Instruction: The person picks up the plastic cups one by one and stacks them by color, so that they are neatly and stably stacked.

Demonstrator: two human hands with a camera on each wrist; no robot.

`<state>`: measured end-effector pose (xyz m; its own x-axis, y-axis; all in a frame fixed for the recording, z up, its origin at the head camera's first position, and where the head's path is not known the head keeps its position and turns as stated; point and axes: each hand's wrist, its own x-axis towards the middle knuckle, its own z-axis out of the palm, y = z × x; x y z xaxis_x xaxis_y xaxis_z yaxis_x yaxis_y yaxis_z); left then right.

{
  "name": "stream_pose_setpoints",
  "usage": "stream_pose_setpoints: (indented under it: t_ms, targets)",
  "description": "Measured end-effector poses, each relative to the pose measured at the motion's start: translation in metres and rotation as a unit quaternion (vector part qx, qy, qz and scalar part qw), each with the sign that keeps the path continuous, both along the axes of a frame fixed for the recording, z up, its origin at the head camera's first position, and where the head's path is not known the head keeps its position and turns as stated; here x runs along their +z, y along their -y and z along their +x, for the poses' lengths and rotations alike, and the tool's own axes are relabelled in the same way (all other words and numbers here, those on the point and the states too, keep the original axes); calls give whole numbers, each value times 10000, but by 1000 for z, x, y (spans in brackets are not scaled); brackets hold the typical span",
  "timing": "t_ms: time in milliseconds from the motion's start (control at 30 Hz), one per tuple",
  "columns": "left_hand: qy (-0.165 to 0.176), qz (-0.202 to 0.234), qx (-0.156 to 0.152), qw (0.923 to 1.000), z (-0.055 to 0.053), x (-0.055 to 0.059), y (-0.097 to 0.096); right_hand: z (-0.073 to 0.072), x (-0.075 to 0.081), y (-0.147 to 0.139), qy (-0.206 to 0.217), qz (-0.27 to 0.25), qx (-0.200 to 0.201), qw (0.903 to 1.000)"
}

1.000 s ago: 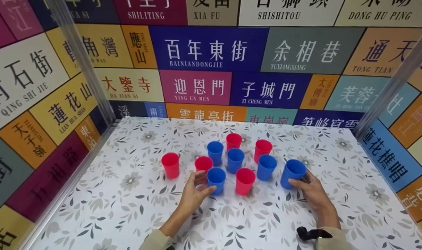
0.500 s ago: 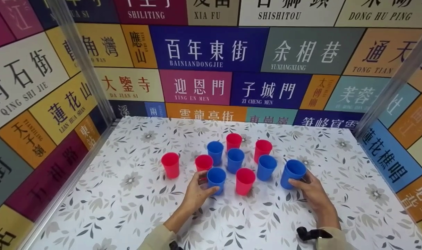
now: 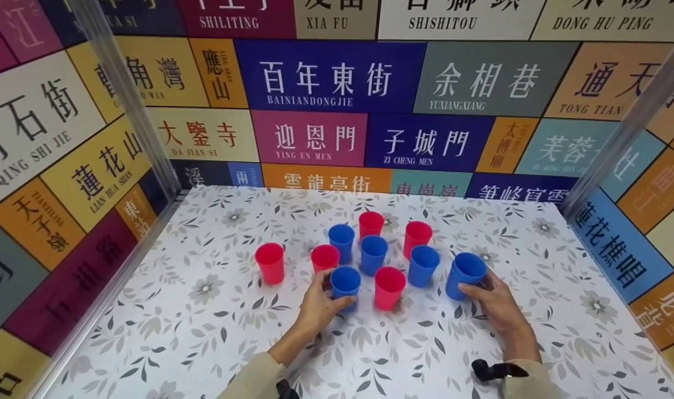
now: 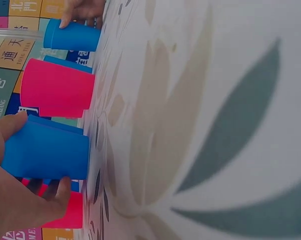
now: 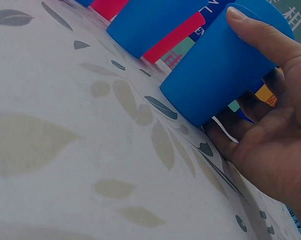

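My left hand [image 3: 319, 305] holds a blue cup [image 3: 345, 281] at the front of the group, thumb on its near side and fingers round its left. In the left wrist view, the thumb of that hand [image 4: 20, 185] lies along one side of the blue cup [image 4: 48, 150] and fingertips curl against the other. On the right, my right hand [image 3: 498, 305] grips nested blue cups [image 3: 464, 277]; a second rim shows at the top in the right wrist view. There, the thumb presses near the rim of the cups [image 5: 220, 65], fingers behind. All the cups stand upright.
A red cup [image 3: 389, 288] stands between the hands, with a blue cup [image 3: 424, 266] right of it. Several more red and blue cups cluster behind. One red cup [image 3: 270, 263] stands apart at left. Sign-patterned walls enclose the flowered tabletop [image 3: 204, 332].
My left hand has moved slightly right and closed in round the front blue cup. The right hand keeps its grip on the nested cups. The head view has shifted slightly.
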<state>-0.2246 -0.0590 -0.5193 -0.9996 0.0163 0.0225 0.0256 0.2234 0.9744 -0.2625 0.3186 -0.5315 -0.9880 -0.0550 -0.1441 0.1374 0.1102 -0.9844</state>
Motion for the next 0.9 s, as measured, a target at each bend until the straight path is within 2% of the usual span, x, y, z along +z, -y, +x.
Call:
stream_pose_setpoints:
  t_ms: [300,567,900]
  targets:
    - [-173,-97,-12,9998,3,3,-5,0,-1,1,-94,-83,74,9999]
    - [-600,-153,-122,9980,9,24,-13,1,1,2,-123,-90,48,9999]
    - [-638,-148,-480,9967,5,52,-20,0,0,1,-80,-72,59,9999]
